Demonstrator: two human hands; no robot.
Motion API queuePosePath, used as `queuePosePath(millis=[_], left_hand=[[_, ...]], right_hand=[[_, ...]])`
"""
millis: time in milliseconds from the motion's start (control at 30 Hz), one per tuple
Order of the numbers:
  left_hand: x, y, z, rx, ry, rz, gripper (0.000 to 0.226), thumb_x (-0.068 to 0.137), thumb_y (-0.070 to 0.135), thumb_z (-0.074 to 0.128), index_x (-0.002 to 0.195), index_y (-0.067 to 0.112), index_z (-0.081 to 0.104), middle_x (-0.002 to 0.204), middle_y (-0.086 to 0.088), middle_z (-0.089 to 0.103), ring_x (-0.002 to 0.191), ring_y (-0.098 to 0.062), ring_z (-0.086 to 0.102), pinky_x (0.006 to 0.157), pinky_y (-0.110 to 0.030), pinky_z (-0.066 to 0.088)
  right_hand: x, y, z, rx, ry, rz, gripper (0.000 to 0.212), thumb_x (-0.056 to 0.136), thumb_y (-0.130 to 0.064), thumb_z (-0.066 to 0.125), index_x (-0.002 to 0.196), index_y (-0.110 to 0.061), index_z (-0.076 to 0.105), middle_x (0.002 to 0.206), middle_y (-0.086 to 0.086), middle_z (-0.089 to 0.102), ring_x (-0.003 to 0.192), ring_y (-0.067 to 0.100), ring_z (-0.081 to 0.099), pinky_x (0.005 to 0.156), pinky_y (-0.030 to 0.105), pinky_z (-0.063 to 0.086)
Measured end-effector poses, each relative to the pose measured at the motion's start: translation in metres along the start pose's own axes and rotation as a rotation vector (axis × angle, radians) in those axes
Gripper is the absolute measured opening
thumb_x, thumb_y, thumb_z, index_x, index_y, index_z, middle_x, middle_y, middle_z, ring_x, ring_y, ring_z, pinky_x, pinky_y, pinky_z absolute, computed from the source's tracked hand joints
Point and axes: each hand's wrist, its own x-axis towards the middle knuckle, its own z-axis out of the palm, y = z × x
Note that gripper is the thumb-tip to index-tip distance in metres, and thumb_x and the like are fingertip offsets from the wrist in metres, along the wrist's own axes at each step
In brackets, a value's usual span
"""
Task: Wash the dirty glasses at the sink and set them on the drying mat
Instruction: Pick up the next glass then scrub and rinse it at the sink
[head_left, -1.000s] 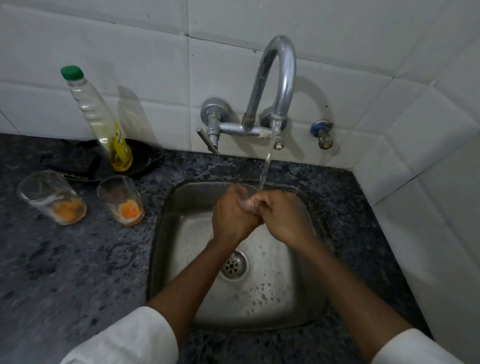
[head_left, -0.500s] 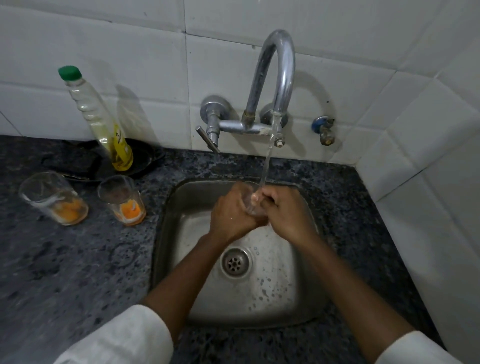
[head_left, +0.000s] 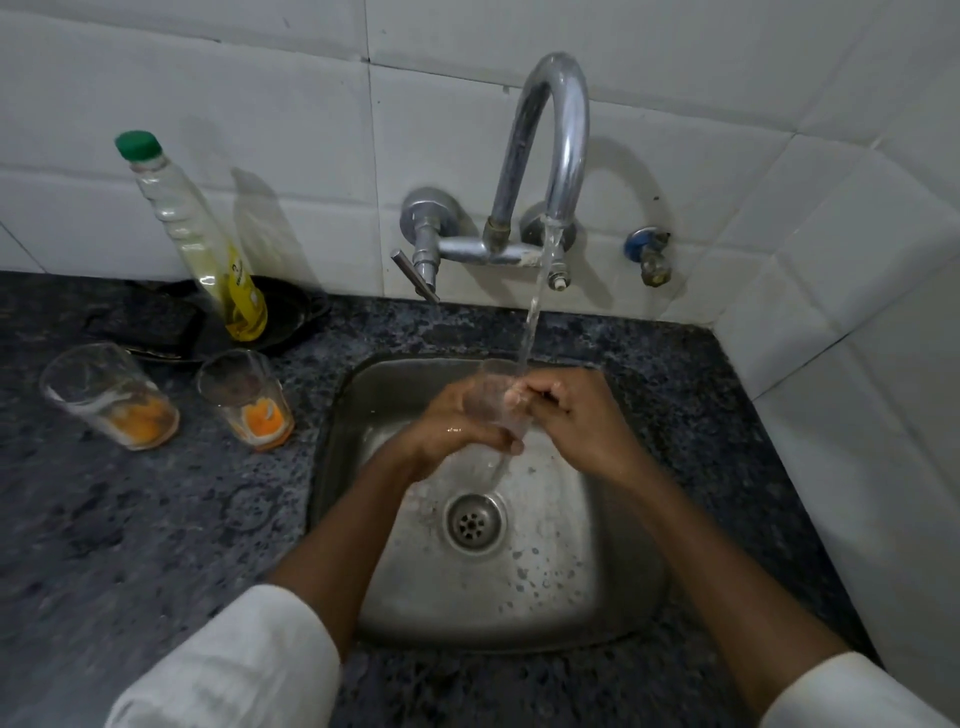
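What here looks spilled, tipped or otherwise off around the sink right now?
Nothing is spilled or broken. The soap bottle leans against the wall tiles rather than standing upright. Two glasses on the counter hold orange residue, unwashed. No drying mat is in view.

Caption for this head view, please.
Both hands, left hand and right hand, hold a clear glass under the running tap; two dirty glasses wait.

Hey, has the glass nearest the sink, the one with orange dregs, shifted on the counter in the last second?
No. The glass stands where it did, same gap to the sink rim and same spot before the soap bottle.
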Motion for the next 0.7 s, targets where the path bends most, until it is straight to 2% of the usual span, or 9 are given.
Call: queuePosePath(millis=[67,167,233,267,367,433,533,633,700], left_hand=[[-0.001,0.001,0.008,0.161,0.061,-0.056,0.046,0.052,0.017,0.082,0.096,0.020,0.070,0.098,-0.007,0.072,0.096,-0.027,0.069,0.088,-0.051,0.057],[-0.004,0.002,0.040,0.564,0.520,-0.076,0.054,0.059,0.042,0.079,0.105,0.020,0.061,0.099,-0.003,0.072,0.092,-0.025,0.067,0.080,-0.037,0.055],[-0.007,0.000,0.049,0.638,0.653,-0.058,0.054,0.067,0.046,0.075,0.109,0.020,0.054,0.101,-0.003,0.070,0.094,-0.026,0.065,0.075,-0.033,0.050],[-0.008,0.001,0.048,0.653,0.651,-0.046,0.053,0.069,0.044,0.075,0.109,0.021,0.051,0.100,-0.003,0.069,0.094,-0.026,0.066,0.074,-0.033,0.049],[-0.005,0.002,0.043,0.743,0.593,-0.004,0.054,0.071,0.039,0.077,0.111,0.018,0.048,0.101,-0.004,0.070,0.094,-0.026,0.067,0.080,-0.037,0.053],[-0.005,0.003,0.039,0.876,0.493,0.016,0.062,0.068,0.040,0.080,0.115,0.018,0.045,0.103,-0.004,0.070,0.097,-0.027,0.068,0.086,-0.039,0.051],[-0.017,0.008,0.019,0.969,0.255,-0.046,0.080,0.060,0.043,0.084,0.128,0.027,0.045,0.112,-0.001,0.069,0.102,-0.025,0.066,0.084,-0.036,0.054],[-0.035,0.021,0.006,0.840,0.201,0.000,0.066,0.057,0.035,0.086,0.120,0.034,0.065,0.106,0.009,0.073,0.096,-0.011,0.068,0.085,-0.032,0.057],[-0.035,0.031,0.006,0.896,0.190,-0.017,0.050,0.054,0.032,0.086,0.103,0.032,0.075,0.087,0.008,0.075,0.083,-0.010,0.070,0.077,-0.028,0.058]], right_hand=[[-0.001,0.001,0.002,-0.094,-0.008,0.037,0.022,0.091,-0.013,0.061,0.074,-0.004,0.070,0.055,-0.005,0.055,0.051,-0.001,0.051,0.049,0.009,0.035],[-0.003,-0.002,0.010,-0.203,0.054,0.153,0.020,0.093,-0.015,0.057,0.083,-0.015,0.075,0.068,-0.013,0.062,0.051,-0.006,0.046,0.053,0.004,0.036],[-0.005,-0.002,0.015,-0.195,0.043,0.172,0.021,0.094,-0.016,0.056,0.085,-0.013,0.074,0.078,-0.007,0.069,0.057,-0.002,0.050,0.055,0.005,0.039],[-0.006,-0.001,0.017,-0.172,0.035,0.161,0.021,0.094,-0.015,0.056,0.083,-0.010,0.073,0.081,-0.003,0.071,0.062,0.002,0.056,0.059,0.008,0.044],[-0.005,0.010,0.029,-0.075,0.064,0.188,0.020,0.092,-0.007,0.054,0.077,-0.009,0.068,0.082,0.002,0.073,0.075,0.017,0.067,0.072,0.041,0.056],[-0.002,0.019,0.036,0.054,0.134,0.287,0.027,0.091,-0.005,0.052,0.070,-0.015,0.065,0.076,0.000,0.070,0.073,0.016,0.065,0.069,0.037,0.054],[-0.008,0.032,0.046,0.570,0.330,0.599,0.031,0.093,-0.007,0.048,0.066,-0.019,0.057,0.066,0.004,0.059,0.055,0.011,0.050,0.049,0.026,0.039],[-0.019,0.045,0.062,1.093,0.416,0.977,0.030,0.099,-0.012,0.044,0.071,-0.016,0.054,0.052,-0.002,0.051,0.034,0.002,0.033,0.032,0.015,0.022],[-0.025,0.044,0.073,1.137,0.373,1.067,0.028,0.097,-0.012,0.043,0.072,-0.016,0.054,0.049,-0.002,0.053,0.034,0.005,0.035,0.035,0.015,0.025]])
